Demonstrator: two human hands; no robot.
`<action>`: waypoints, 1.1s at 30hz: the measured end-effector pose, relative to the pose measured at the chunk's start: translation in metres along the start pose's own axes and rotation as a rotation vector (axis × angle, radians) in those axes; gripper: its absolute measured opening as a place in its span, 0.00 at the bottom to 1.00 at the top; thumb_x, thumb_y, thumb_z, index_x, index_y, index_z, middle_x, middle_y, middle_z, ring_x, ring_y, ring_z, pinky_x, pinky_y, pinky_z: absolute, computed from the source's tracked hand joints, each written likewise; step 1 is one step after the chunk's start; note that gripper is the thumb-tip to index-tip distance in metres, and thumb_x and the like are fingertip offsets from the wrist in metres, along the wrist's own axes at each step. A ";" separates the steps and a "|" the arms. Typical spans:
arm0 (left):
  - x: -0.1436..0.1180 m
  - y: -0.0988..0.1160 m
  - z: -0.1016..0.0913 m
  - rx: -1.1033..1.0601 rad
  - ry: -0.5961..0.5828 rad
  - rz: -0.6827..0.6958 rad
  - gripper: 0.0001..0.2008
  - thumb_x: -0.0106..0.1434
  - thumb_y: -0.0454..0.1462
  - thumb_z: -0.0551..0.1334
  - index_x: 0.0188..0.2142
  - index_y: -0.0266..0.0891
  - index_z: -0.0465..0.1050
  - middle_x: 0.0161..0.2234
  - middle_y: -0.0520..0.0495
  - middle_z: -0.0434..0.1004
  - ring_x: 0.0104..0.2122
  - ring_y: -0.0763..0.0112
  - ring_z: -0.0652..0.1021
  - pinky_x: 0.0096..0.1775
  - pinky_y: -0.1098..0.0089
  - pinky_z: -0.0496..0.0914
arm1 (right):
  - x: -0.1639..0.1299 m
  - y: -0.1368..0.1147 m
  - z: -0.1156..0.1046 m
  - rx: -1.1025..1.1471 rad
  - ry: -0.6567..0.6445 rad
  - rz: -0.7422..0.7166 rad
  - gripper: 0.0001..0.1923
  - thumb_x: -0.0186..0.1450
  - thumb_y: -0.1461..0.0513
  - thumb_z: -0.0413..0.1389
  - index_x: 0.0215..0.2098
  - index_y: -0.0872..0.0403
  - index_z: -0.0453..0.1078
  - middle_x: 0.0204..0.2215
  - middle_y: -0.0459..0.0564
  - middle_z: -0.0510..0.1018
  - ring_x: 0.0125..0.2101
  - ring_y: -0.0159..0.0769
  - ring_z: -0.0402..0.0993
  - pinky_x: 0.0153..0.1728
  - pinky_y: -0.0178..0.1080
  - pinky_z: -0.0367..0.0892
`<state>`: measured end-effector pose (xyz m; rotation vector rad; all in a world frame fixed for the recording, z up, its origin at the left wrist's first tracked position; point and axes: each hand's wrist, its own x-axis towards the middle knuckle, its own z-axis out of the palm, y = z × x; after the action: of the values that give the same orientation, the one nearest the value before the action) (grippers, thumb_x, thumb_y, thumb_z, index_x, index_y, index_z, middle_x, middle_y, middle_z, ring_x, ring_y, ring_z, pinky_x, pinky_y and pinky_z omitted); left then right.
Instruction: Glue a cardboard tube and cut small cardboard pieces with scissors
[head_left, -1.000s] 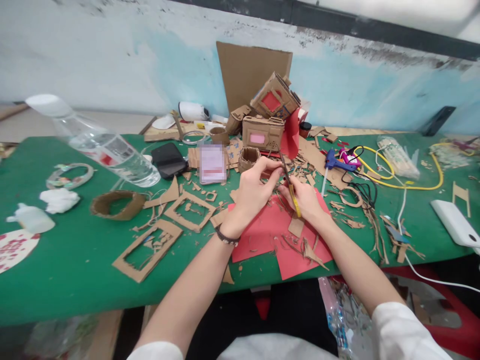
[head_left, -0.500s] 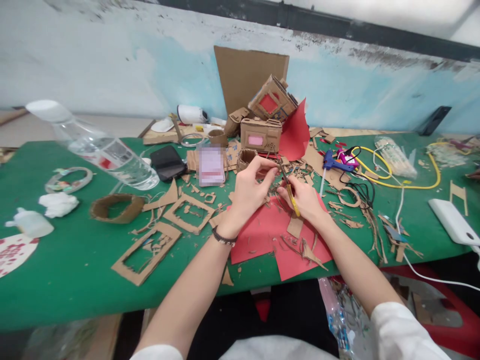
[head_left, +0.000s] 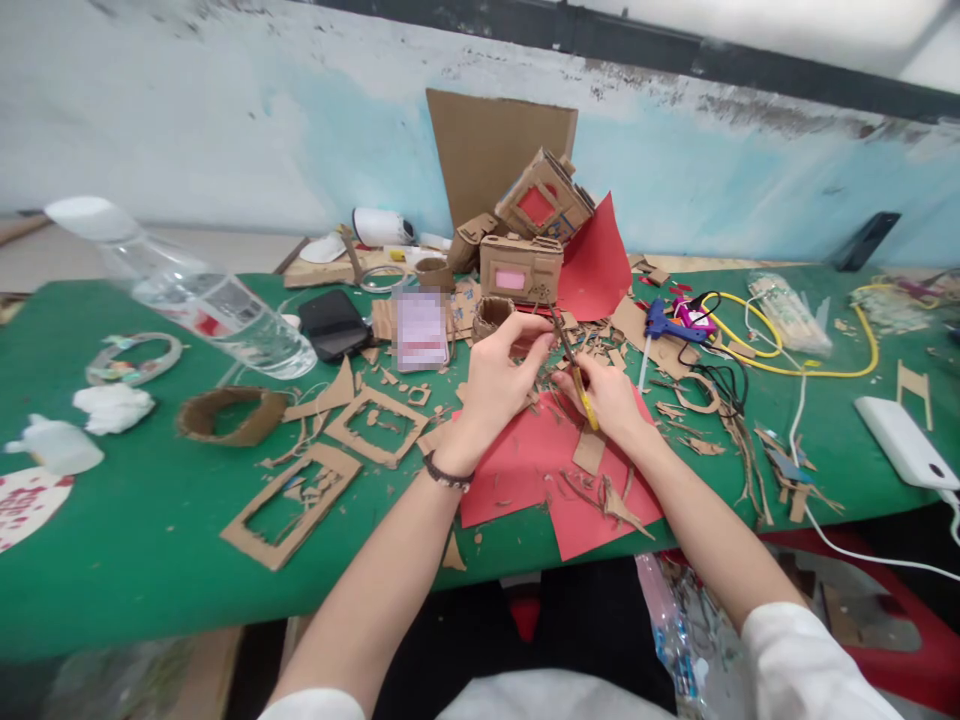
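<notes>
Head view puts a small brown cardboard scrap at the middle of things, pinched between the fingers of the left hand just above the green felt-covered table. It is too small and too hidden by fingers to make out its shape. The scrap lies directly to the right of the left palm and to the left of the right hand, so both hands meet on it, the left one holding and nearer.

A yellow-handled craft knife sits in the closed right fist, its long axis running from the wrist side up and away, the dark tip reaching the scrap. The left fingers are drawn together on the cardboard, not spread.

Below both hands lie overlapping red paper sheets littered with brown offcuts. Just behind the hands stands a short cardboard ring, and beyond it a brown cardboard box model with a pink window. A blue hot-glue gun lies to the right (its cable trails off among yellow wires). Flat cardboard frames rest to the left, well apart from the hands.
</notes>
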<state>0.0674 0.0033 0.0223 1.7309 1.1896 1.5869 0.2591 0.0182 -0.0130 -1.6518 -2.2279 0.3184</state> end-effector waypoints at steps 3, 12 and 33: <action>0.000 -0.001 -0.001 0.001 -0.001 -0.004 0.06 0.74 0.41 0.67 0.47 0.43 0.81 0.43 0.48 0.89 0.40 0.67 0.87 0.48 0.66 0.82 | -0.002 -0.003 -0.005 0.058 -0.012 -0.009 0.18 0.79 0.44 0.54 0.50 0.46 0.76 0.39 0.53 0.89 0.40 0.51 0.85 0.37 0.39 0.64; 0.000 -0.003 0.000 -0.016 0.007 -0.009 0.07 0.72 0.40 0.68 0.48 0.44 0.77 0.41 0.49 0.87 0.40 0.68 0.87 0.44 0.68 0.81 | -0.001 -0.003 -0.003 0.038 -0.003 -0.002 0.20 0.79 0.42 0.53 0.49 0.47 0.75 0.36 0.53 0.88 0.36 0.50 0.83 0.35 0.39 0.59; 0.002 -0.003 -0.004 0.003 -0.018 -0.002 0.05 0.73 0.41 0.67 0.45 0.45 0.79 0.40 0.50 0.86 0.37 0.67 0.86 0.46 0.66 0.81 | 0.001 0.001 0.002 0.009 0.037 -0.005 0.20 0.78 0.41 0.54 0.47 0.46 0.75 0.35 0.54 0.87 0.36 0.52 0.83 0.35 0.41 0.60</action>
<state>0.0626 0.0057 0.0219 1.7417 1.1852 1.5660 0.2595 0.0192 -0.0153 -1.6339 -2.1996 0.2942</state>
